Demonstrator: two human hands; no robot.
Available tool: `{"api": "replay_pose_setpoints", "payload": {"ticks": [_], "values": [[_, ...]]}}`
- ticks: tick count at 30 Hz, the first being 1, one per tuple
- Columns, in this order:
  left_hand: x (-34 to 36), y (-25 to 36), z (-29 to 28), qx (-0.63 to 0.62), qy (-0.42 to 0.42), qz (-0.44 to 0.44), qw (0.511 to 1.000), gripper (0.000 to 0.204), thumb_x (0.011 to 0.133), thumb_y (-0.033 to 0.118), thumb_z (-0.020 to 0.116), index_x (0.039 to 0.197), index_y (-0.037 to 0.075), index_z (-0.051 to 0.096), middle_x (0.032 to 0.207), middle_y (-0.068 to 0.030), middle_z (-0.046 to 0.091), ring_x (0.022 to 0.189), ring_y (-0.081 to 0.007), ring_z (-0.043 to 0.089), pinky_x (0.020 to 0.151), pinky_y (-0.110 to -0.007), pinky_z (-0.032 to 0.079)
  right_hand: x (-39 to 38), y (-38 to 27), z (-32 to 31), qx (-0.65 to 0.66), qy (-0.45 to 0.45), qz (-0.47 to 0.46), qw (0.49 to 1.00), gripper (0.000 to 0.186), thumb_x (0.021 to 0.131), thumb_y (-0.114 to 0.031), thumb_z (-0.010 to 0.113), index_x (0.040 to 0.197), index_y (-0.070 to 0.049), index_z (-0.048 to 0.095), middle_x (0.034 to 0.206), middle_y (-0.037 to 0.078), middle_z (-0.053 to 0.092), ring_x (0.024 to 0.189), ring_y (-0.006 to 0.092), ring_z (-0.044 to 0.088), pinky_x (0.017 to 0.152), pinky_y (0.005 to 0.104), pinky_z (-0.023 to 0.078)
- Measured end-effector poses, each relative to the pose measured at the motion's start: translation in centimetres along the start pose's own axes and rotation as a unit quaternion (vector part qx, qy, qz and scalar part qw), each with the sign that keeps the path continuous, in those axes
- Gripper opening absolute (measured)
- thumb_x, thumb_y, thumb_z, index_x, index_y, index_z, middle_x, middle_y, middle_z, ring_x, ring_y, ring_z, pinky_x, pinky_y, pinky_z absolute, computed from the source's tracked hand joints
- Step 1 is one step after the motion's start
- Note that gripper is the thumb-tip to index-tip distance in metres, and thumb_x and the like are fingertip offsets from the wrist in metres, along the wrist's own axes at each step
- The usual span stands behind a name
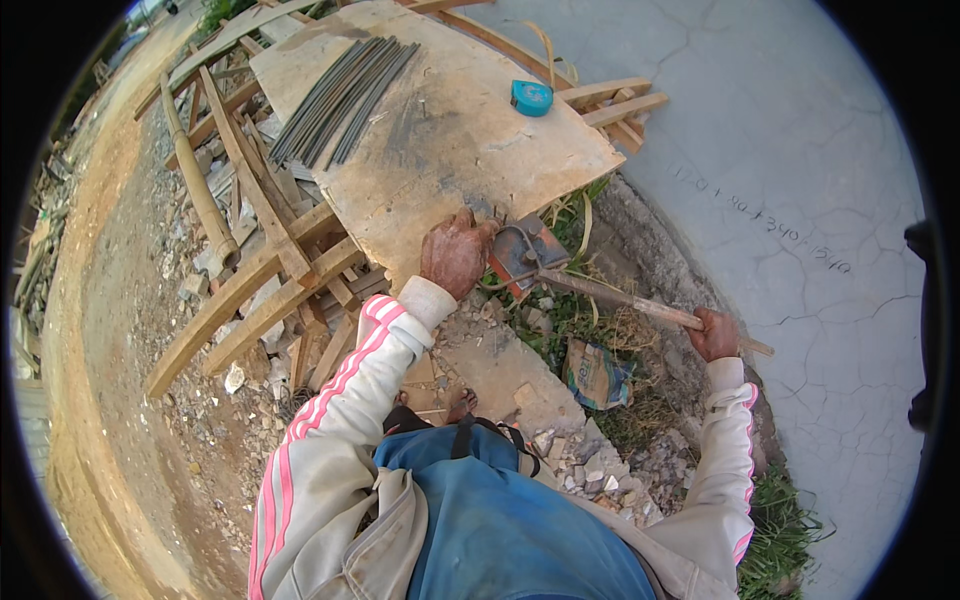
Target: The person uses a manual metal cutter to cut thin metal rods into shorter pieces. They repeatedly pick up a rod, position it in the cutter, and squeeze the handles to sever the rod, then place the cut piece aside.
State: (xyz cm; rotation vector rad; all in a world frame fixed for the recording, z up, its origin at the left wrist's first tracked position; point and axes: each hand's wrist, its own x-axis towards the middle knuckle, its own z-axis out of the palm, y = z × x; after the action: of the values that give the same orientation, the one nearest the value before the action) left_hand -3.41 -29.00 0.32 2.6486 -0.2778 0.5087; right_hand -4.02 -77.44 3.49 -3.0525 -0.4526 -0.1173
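Note:
My right hand (714,334) is wrapped round a long bar (630,298) that looks like a worn wooden handle. Its far end meets a reddish-brown metal piece (540,248) at the near right edge of the board (480,130). A thin curved metal rod (515,232) loops over that piece. Close beside it, my left hand (457,252) is closed at the board's near edge; what its fingers hold is hidden. Several thin dark steel rods (345,100) lie bundled on the board's far left. A teal tape measure (531,98) rests near the far right edge.
Timber beams (250,300) and a bamboo pole (200,190) lie to the left over rubble. A cracked grey wall (800,150) stands on the right. Below the bar are weeds, a crumpled bag (598,374) and broken stones (600,470). My feet show below the board.

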Motion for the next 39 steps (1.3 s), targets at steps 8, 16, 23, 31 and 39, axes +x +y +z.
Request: {"api": "replay_pose_setpoints", "payload": {"ticks": [8, 16, 23, 31, 39], "values": [[-0.1, 0.3, -0.1, 0.003, 0.005, -0.010, 1.000, 0.027, 0.086, 0.016, 0.064, 0.110, 0.017, 0.075, 0.088, -0.0153, 0.059, 0.083, -0.0347, 0.063, 0.071, -0.046, 0.053, 0.2, -0.9, 0.5, 0.009, 0.015, 0.000, 1.000, 0.041, 0.090, -0.040, 0.069, 0.068, -0.008, 0.057, 0.060, 0.019, 0.055, 0.060, 0.0442, 0.057, 0.055, 0.0504, 0.043], [0.0, -0.1, 0.1, -0.008, 0.016, 0.006, 1.000, 0.023, 0.085, 0.016, 0.065, 0.106, 0.016, 0.076, 0.088, -0.0147, 0.060, 0.082, -0.0346, 0.065, 0.070, -0.046, 0.054, 0.2, -0.4, 1.8, -0.007, 0.050, -0.015, 0.999, 0.044, 0.091, -0.042, 0.068, 0.066, -0.008, 0.057, 0.059, 0.020, 0.055, 0.060, 0.0448, 0.057, 0.055, 0.0509, 0.043], [-0.1, 0.0, 0.1, 0.013, 0.028, 0.010, 0.999, 0.021, 0.081, 0.015, 0.066, 0.100, 0.016, 0.077, 0.086, -0.0142, 0.061, 0.082, -0.0336, 0.066, 0.070, -0.046, 0.056, -0.5, -0.8, 2.6, 0.011, 0.045, -0.002, 0.999, 0.042, 0.091, -0.041, 0.068, 0.067, -0.008, 0.057, 0.061, 0.020, 0.058, 0.062, 0.0441, 0.059, 0.056, 0.0509, 0.044], [0.0, -0.1, 0.1, 0.006, 0.018, 0.007, 1.000, 0.022, 0.084, 0.017, 0.065, 0.103, 0.016, 0.077, 0.088, -0.0147, 0.062, 0.083, -0.0339, 0.067, 0.071, -0.046, 0.056, -0.8, -1.4, 2.3, 0.014, 0.067, 0.017, 0.998, 0.039, 0.092, -0.040, 0.068, 0.070, -0.008, 0.061, 0.062, 0.021, 0.058, 0.063, 0.0446, 0.060, 0.056, 0.0509, 0.045], [0.7, -3.5, 0.0, -0.172, -0.081, -0.022, 0.981, 0.028, 0.092, 0.016, 0.060, 0.117, 0.011, 0.073, 0.091, -0.0138, 0.064, 0.085, -0.0347, 0.064, 0.077, -0.044, 0.053, -1.3, -1.8, 3.2, -0.007, 0.061, 0.063, 0.996, 0.039, 0.092, -0.042, 0.066, 0.071, -0.010, 0.063, 0.064, 0.022, 0.059, 0.066, 0.0464, 0.060, 0.058, 0.0534, 0.045]]}}
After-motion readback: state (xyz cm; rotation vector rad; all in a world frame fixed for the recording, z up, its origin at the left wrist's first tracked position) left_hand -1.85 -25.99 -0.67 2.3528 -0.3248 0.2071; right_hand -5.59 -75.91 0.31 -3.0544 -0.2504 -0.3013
